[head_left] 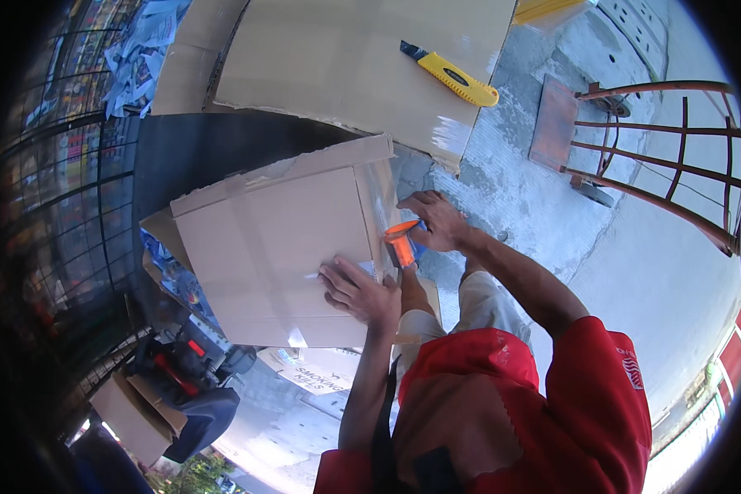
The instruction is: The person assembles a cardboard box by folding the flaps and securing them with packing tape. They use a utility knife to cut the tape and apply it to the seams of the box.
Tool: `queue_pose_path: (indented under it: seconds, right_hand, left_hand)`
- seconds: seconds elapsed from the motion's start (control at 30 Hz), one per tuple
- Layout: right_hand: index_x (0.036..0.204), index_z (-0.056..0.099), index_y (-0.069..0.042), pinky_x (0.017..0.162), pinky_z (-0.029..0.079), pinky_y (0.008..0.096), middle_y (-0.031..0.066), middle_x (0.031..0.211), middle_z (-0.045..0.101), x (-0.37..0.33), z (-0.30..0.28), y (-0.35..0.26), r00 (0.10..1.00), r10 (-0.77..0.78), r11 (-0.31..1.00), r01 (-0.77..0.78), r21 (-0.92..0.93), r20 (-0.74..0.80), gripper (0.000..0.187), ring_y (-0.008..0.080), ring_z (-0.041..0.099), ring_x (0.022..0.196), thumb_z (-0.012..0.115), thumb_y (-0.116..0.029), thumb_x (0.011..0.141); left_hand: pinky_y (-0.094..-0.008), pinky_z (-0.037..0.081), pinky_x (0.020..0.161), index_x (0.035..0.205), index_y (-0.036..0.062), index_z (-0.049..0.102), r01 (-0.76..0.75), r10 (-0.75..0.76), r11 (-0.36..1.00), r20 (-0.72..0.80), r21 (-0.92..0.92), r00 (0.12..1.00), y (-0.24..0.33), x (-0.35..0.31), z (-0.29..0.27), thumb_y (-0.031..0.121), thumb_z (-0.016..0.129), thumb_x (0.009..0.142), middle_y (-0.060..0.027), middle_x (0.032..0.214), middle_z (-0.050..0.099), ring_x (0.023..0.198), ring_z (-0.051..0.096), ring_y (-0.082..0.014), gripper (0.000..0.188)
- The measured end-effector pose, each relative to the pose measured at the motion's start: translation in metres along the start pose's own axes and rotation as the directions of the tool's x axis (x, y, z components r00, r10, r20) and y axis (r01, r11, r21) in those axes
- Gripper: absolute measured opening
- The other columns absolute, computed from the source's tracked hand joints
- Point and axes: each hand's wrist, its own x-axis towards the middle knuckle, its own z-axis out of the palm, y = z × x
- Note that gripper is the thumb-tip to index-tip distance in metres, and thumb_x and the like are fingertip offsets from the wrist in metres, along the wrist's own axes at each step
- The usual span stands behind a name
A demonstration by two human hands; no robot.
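Observation:
A large brown cardboard box stands in front of me, with clear tape along its right edge. My left hand lies on its top near that edge, fingers spread and holding nothing. Just beyond the same edge, my right hand is closed around an orange and blue tape dispenser; its fingers partly hide the blue part. A yellow utility knife with a dark blade end rests on a flat cardboard piece farther off.
A rusty metal hand truck lies at the right on the concrete floor. Wire-grid shelving runs along the left. Crumpled paper lies at the far left. Lower left are an opened carton and a dark seat-like object.

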Motion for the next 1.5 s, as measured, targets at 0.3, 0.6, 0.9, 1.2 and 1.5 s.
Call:
queue_pose_path:
  seconds: [0.3,0.6,0.9,1.2,1.5]
  right_hand:
    - [0.137,0.049,-0.011,0.092,0.051,0.0477,0.0163,0.111,0.063,-0.010,0.030,0.014,0.970,-0.175,0.982,0.185,-0.045,0.171,0.079,0.0365,0.063,0.107,0.082,-0.036,0.070]
    - [0.128,0.051,-0.015,0.076,0.056,0.0443,0.0143,0.099,0.061,-0.041,0.014,0.008,0.985,-0.156,0.974,0.165,-0.153,0.069,0.067,0.0342,0.067,0.092,0.081,-0.036,0.072]
    - [0.121,0.055,-0.014,0.084,0.053,0.0475,0.0148,0.108,0.064,0.023,0.079,0.023,0.981,0.138,0.864,-0.050,-0.501,0.139,0.044,0.0329,0.068,0.100,0.073,-0.025,0.082]
    - [0.123,0.055,-0.015,0.092,0.050,0.0502,0.0138,0.116,0.064,0.033,0.113,0.053,0.981,0.181,0.816,-0.112,-0.567,0.068,0.032,0.0321,0.066,0.110,0.062,-0.024,0.092]
    - [0.125,0.055,-0.016,0.090,0.050,0.0544,0.0133,0.116,0.067,0.047,0.123,0.061,0.917,0.376,0.705,-0.188,-0.684,0.135,0.050,0.0326,0.066,0.109,0.076,-0.029,0.081]
  left_hand:
    - [-0.0664,0.025,0.112,0.156,-0.0024,0.018,0.001,-0.001,1.000,-0.048,-0.008,0.999,0.006,0.012,0.006,0.024,0.082,0.066,-0.0365,0.156,0.019,0.145,0.021,-0.0548,0.114]
    - [-0.0667,0.026,0.111,0.156,-0.0010,0.021,-0.008,0.009,1.000,-0.040,0.016,0.999,0.007,0.009,0.007,0.025,0.082,0.068,-0.0357,0.156,0.022,0.144,0.024,-0.0557,0.111]
    - [-0.0660,0.017,0.116,0.156,-0.0018,0.025,-0.244,0.253,0.962,-0.066,0.120,0.965,0.007,0.005,0.012,0.025,0.073,0.080,-0.0303,0.161,0.019,0.151,0.014,-0.0489,0.094]
    - [-0.0591,0.000,0.123,0.154,-0.0047,0.034,-0.774,0.378,0.255,0.677,0.579,0.631,0.023,0.012,0.014,0.028,0.043,0.102,-0.0200,0.167,0.021,0.157,0.010,-0.0344,0.063]
    - [-0.0539,-0.004,0.124,0.156,-0.0083,0.022,-0.812,0.312,0.097,0.757,0.576,0.574,0.041,0.035,0.039,0.029,0.034,0.105,-0.0215,0.167,0.017,0.156,0.009,-0.0364,0.064]
